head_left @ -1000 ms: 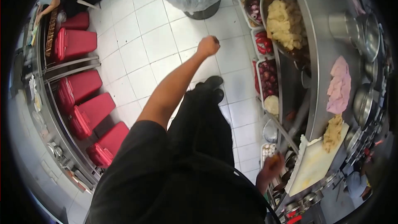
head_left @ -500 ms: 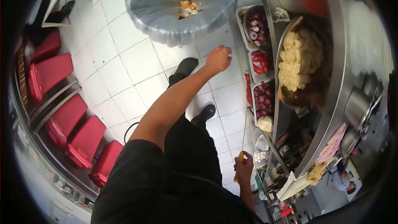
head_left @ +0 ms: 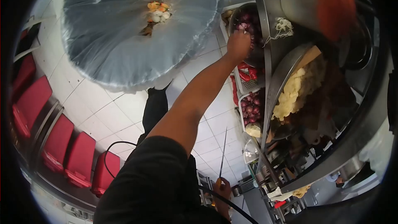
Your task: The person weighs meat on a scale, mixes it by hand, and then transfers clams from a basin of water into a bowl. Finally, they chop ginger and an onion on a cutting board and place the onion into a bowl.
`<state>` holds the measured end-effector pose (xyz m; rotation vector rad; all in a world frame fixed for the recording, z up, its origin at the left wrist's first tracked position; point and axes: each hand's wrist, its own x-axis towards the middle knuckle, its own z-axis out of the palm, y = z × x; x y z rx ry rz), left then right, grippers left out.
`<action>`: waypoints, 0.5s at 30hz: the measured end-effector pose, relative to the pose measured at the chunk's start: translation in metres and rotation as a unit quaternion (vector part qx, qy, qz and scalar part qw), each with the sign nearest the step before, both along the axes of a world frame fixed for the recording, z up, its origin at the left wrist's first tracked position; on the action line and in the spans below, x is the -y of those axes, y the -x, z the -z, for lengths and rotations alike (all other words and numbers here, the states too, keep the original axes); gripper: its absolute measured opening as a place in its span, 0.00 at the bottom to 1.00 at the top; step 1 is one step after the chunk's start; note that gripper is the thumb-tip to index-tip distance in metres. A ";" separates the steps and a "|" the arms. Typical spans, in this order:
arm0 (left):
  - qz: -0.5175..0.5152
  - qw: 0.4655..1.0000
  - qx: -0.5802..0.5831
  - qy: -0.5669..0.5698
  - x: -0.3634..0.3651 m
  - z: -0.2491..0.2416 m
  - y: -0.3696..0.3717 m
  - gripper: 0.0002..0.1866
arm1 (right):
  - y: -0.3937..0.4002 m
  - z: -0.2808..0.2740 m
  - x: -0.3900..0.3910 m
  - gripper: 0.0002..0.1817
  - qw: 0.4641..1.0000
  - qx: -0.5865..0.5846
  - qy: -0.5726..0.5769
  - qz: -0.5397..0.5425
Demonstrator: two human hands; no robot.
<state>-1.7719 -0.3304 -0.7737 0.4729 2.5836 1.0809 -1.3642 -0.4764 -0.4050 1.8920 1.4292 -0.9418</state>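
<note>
My right hand (head_left: pixel 222 191), low in the view, grips a long knife (head_left: pixel 222 164), its blade pointing forward over open tiled floor (head_left: pixel 99 116). Ahead, my left hand (head_left: pixel 240 45) reaches into a bowl (head_left: pixel 258 60) of red onions (head_left: pixel 249 18); I cannot tell whether it grasps one. Picking among them seems the step; lifting calls for clearing the steel shelf frame (head_left: pixel 267 64) just right. A plastic-lined bin (head_left: pixel 112 37) bounds the left.
</note>
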 end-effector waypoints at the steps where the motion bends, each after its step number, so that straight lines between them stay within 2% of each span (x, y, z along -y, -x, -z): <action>1: -0.003 1.000 -0.006 0.025 -0.010 0.011 0.003 0.08 | -0.015 0.003 0.002 0.25 1.000 0.000 -0.013 -0.024; 4: -0.010 0.995 -0.021 0.092 -0.036 0.033 0.003 0.07 | -0.034 0.009 0.010 0.26 0.999 -0.020 -0.026 0.035; 7: 0.028 0.992 0.000 0.127 -0.043 0.040 0.004 0.08 | -0.031 0.006 0.014 0.26 0.997 0.039 -0.016 0.057; 11: -0.004 0.994 -0.006 0.108 -0.053 0.055 0.007 0.07 | -0.035 0.012 0.017 0.25 0.998 0.046 -0.031 0.038; 15: -0.022 0.997 0.050 0.045 -0.039 0.036 0.009 0.09 | -0.041 0.006 0.018 0.25 0.999 0.020 -0.026 0.024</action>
